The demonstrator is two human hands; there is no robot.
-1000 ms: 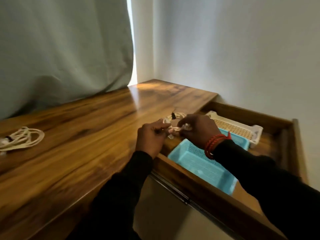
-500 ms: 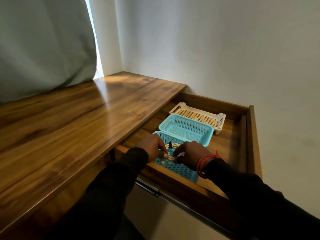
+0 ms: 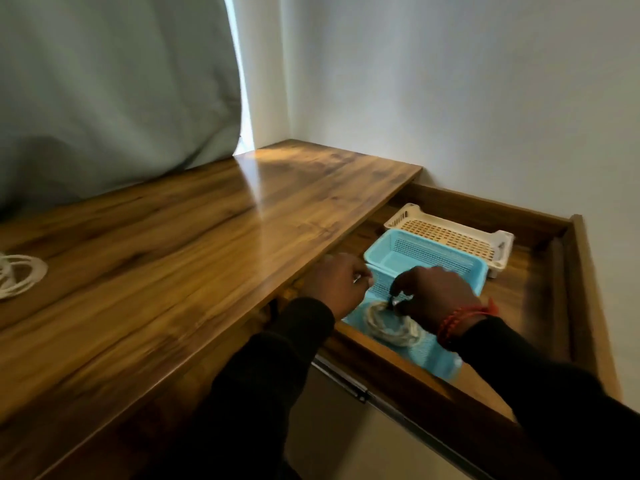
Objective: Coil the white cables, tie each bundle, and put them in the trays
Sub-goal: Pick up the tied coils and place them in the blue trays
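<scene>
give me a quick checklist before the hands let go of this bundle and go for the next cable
1. Bundle in a tray: ok. The coiled cable bundle lies in the near blue tray in the open drawer.
2. Tie fastened: cannot tell. The right hand covers the dark tie.
3. Right hand free: not ok. Its fingers curl at the top of the bundle.
4. Left hand free: cannot tell. The left hand is curled beside the tray; something small glints at its fingertips, too blurred to name.
5. Next cable in sight: ok. A loose white cable lies on the desk top, far left.
6. Spare trays: ok. The far blue tray and white tray show no cable.
</scene>
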